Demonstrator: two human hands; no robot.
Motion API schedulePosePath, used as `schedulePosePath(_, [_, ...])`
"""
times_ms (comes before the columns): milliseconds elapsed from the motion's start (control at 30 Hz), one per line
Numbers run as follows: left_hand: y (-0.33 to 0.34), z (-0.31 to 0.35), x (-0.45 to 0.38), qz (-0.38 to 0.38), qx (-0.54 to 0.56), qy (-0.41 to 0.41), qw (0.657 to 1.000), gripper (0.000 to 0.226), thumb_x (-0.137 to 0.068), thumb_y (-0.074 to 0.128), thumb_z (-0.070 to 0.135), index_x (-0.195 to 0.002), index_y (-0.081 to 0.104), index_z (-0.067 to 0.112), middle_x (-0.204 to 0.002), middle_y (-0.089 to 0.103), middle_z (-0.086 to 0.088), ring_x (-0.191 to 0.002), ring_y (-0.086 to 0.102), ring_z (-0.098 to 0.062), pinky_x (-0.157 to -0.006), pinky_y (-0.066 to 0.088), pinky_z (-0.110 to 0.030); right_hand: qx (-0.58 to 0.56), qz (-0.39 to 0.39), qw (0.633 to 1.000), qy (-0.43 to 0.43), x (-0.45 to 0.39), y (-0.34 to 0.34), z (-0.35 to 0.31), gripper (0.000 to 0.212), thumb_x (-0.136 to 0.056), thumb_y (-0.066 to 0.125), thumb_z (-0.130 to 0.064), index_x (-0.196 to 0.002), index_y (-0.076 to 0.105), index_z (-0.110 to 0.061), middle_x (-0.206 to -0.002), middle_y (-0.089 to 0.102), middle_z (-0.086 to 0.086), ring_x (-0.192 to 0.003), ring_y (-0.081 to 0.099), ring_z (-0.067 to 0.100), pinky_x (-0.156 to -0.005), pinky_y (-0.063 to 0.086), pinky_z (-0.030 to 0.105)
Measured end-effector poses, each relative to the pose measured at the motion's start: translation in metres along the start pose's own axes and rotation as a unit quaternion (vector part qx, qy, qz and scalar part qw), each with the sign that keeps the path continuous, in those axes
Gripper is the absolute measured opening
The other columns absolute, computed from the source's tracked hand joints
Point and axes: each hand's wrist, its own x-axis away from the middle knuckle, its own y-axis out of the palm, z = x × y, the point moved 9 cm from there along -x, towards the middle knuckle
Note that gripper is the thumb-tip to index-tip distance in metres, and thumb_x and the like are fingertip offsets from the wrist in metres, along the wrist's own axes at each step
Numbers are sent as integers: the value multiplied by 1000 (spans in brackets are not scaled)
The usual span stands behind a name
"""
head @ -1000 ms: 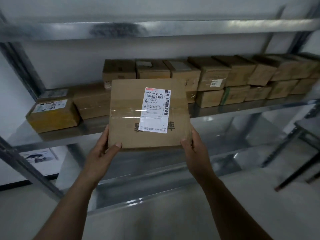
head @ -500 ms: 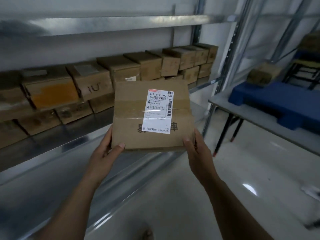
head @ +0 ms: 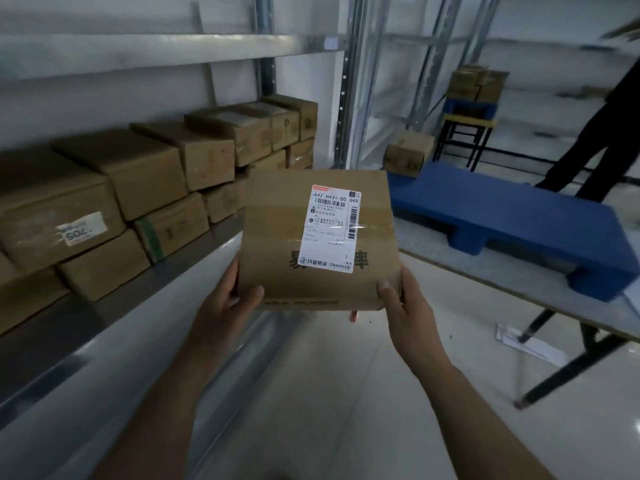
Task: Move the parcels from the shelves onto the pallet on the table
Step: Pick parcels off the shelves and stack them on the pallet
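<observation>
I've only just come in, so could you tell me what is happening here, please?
A person holds a labelled cardboard parcel in both hands, the left hand and right hand at its near corners. Stacked parcels sit on the shelf to the left. The blue pallet on the table to the right carries one box.

Left hand (head: 225,303) and right hand (head: 407,306) grip a labelled parcel (head: 318,240) between shelf (head: 207,244) and blue pallet (head: 512,216).

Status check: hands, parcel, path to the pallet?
Left hand and right hand both gripping the labelled parcel, off the shelf. Blue pallet ahead right, one parcel at its far end. Nothing between.
</observation>
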Motion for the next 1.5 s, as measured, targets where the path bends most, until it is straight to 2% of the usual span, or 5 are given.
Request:
schedulePosePath(100, [21,6,-56,-25,-16,10,1000,75,-76,49,55,-145,21,47,-133,42,22,-119,42,-2,-95,33,-28,3,32,999,23,-40,-13,4,33,-99,40,-33,-132,38,-32,-106,56,-20,-91,57,-6,-63,40,6])
schedulePosePath(533, [172,21,-206,-156,-27,58,986,58,-96,49,33,-145,20,40,-125,42,22,-114,43,0,-71,34,2,8,153,985,81,-142,-94,78,43,-96,48,-36,-137,40,-26,-117,56,-12,-99,54,4,-73,43,17])
schedulePosePath(767, [286,29,-274,-223,-50,61,972,63,-91,47,51,-145,15,44,-135,39,17,-126,39,-8,-100,33,-29,-4,189,976,111,-204,-161,131,33,-93,54,-33,-123,41,-34,-103,52,-27,-92,54,-4,-70,42,14])
schedulePosePath(900, [353,47,-318,-263,-48,61,962,67,-79,40,62,-140,15,52,-127,43,19,-123,41,-10,-100,37,-35,5,199,973,116,-256,-207,158,40,-91,57,-36,-129,43,-33,-106,55,-25,-95,57,1,-82,51,31])
schedulePosePath(1500, [547,61,-459,-294,-103,15,950,64,-92,52,39,-147,19,34,-139,42,8,-119,42,-10,-95,34,-28,31,172,961,212,-409,-317,268,65,-85,64,-44,-138,33,-24,-117,52,-5,-101,53,16,-80,49,35])
